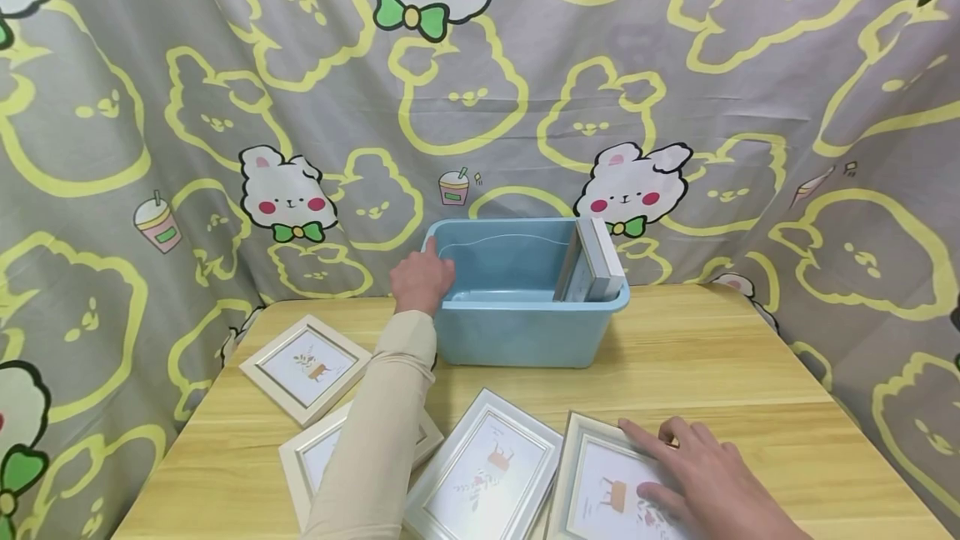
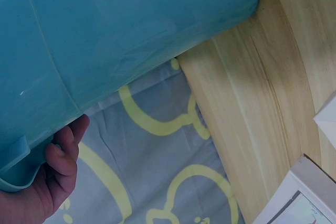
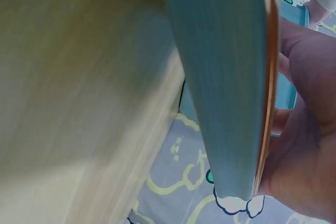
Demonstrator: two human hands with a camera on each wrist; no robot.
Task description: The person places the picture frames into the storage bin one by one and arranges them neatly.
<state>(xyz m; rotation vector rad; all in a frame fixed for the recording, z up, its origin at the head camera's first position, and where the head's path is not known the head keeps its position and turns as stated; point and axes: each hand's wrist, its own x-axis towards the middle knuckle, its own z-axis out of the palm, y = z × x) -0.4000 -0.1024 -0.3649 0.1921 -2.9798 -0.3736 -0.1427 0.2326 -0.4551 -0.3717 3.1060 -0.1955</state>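
Observation:
A blue plastic bin (image 1: 521, 336) stands at the back of the table, with several picture frames upright at its right end. My left hand (image 1: 423, 280) grips the bin's left rim; in the left wrist view its fingers (image 2: 65, 150) curl about the edge. At the front right, my right hand (image 1: 701, 469) holds a cream picture frame (image 1: 564, 461), its thumb over the glass and a finger at the far edge. From the right wrist, the frame's side (image 3: 226, 93) shows edge-on beside that hand. The hand covers the frame's right part.
Left of that frame lies a silver-white picture frame (image 1: 442, 486). A cream frame (image 1: 300, 461) is partly under my left sleeve, and another cream frame (image 1: 262, 369) lies farther left. A patterned curtain (image 1: 480, 123) hangs behind the wooden table (image 1: 697, 348).

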